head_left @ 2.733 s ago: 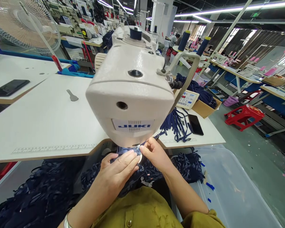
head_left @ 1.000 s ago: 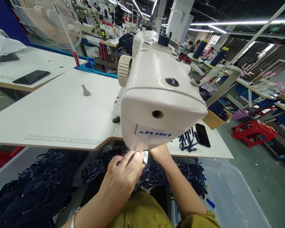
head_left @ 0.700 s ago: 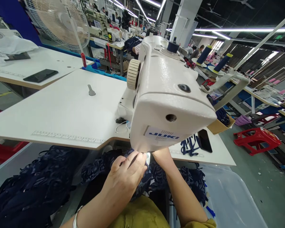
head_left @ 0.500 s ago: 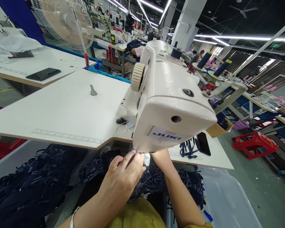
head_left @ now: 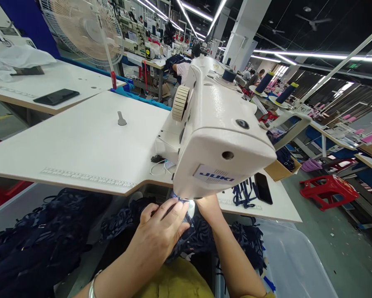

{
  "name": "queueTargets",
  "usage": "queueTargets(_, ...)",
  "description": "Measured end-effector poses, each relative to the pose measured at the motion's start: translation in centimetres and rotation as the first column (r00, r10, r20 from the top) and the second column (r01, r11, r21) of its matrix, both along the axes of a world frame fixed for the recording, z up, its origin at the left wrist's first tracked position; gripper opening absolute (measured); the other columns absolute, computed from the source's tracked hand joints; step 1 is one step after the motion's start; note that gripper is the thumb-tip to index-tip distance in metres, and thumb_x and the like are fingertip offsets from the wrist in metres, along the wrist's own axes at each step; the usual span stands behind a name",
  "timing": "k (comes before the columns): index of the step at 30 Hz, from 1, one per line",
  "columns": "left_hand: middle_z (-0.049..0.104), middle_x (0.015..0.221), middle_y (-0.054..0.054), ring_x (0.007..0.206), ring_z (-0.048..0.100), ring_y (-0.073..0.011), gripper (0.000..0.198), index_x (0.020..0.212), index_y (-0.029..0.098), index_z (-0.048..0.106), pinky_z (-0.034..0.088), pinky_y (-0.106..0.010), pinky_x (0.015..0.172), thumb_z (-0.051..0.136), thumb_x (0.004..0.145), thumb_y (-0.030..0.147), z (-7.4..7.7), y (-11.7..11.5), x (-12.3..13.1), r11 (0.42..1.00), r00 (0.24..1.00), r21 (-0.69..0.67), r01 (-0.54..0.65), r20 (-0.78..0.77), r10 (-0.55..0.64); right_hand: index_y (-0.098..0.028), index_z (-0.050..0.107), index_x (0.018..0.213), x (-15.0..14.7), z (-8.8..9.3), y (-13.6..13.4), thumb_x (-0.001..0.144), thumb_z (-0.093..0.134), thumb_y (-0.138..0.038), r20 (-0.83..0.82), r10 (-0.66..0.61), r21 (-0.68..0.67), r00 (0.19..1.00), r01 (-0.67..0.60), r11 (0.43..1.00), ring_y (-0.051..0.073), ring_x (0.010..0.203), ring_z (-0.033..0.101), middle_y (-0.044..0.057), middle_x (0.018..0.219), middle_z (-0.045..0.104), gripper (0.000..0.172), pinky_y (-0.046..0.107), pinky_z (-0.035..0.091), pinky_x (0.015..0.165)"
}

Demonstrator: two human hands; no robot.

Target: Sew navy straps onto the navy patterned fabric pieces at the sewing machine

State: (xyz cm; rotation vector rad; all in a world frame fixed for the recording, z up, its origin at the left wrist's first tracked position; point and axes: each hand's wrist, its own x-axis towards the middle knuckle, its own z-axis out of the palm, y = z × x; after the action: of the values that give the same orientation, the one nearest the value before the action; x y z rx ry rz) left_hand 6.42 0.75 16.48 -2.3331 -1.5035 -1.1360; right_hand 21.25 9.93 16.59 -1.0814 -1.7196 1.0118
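Note:
A white sewing machine (head_left: 218, 136) stands in front of me, its head end facing me and a small light glowing underneath. My left hand (head_left: 162, 227) lies at the left of the needle area, fingers bent together on a dark navy patterned fabric piece (head_left: 184, 244). My right hand (head_left: 208, 205) reaches under the machine head from the right. Its fingers are hidden behind the head, so what they grip does not show. The needle and presser foot are hidden too. More of the navy fabric hangs below the table edge between my arms.
A pile of navy garments (head_left: 39, 240) fills a bin at left. On the white table (head_left: 80, 136) lie a flat metal piece (head_left: 121, 118) and, at right, navy straps (head_left: 244, 193) beside a phone (head_left: 263, 188). A translucent bin (head_left: 294, 252) and red stool (head_left: 328, 192) stand right.
The view has shifted slightly. My left hand stays at the needle area with its fingers a little more bent. My right hand remains under the machine head.

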Motion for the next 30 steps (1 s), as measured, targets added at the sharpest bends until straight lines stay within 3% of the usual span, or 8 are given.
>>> queueTargets(9,0.072,0.109,-0.001,0.105,0.063,-0.0183,0.024,0.116,0.023,0.062,0.032,-0.035,0.087,0.048,0.096,0.026,0.0,0.0,0.2,0.999,0.999,-0.007,0.032,-0.007,-0.032,-0.019,0.066,0.111,-0.2,-0.6,-0.4,0.076,0.054,-0.018,-0.03,-0.145,-0.017,0.989,0.144,0.989,0.024,0.119,0.05,0.006,0.105,0.068,0.036,0.042,0.034,0.108)
queueTargets(19,0.072,0.11,0.001,0.103,0.063,-0.0178,0.024,0.114,0.022,0.062,0.033,-0.036,0.087,0.047,0.096,0.027,-0.2,0.2,0.8,0.999,0.996,0.015,-0.038,-0.076,0.039,-0.021,0.071,0.095,-0.4,-0.4,-0.2,0.074,0.055,-0.016,-0.007,-0.117,0.064,0.993,0.117,0.991,0.025,0.114,0.053,0.006,0.097,0.07,0.028,0.044,0.037,0.106)
queueTargets(25,0.072,0.108,0.0,0.1,0.062,-0.0178,0.024,0.114,0.02,0.063,0.033,-0.035,0.085,0.048,0.096,0.026,-0.1,0.1,1.1,0.998,0.993,0.045,-0.052,-0.103,0.057,-0.02,0.07,0.1,-0.8,-0.5,0.0,0.076,0.054,-0.021,-0.001,-0.16,0.12,0.987,0.159,0.98,0.025,0.108,0.057,0.007,0.097,0.071,0.03,0.044,0.039,0.104)
queueTargets(30,0.072,0.108,0.0,0.098,0.062,-0.0172,0.024,0.113,0.02,0.063,0.033,-0.035,0.085,0.047,0.096,0.027,-0.2,0.2,1.1,0.997,0.992,0.052,-0.065,-0.101,0.07,-0.02,0.07,0.104,-0.8,-0.3,0.1,0.08,0.053,-0.026,0.031,-0.124,0.137,0.992,0.119,0.983,0.026,0.104,0.06,0.008,0.094,0.072,0.03,0.043,0.045,0.098)
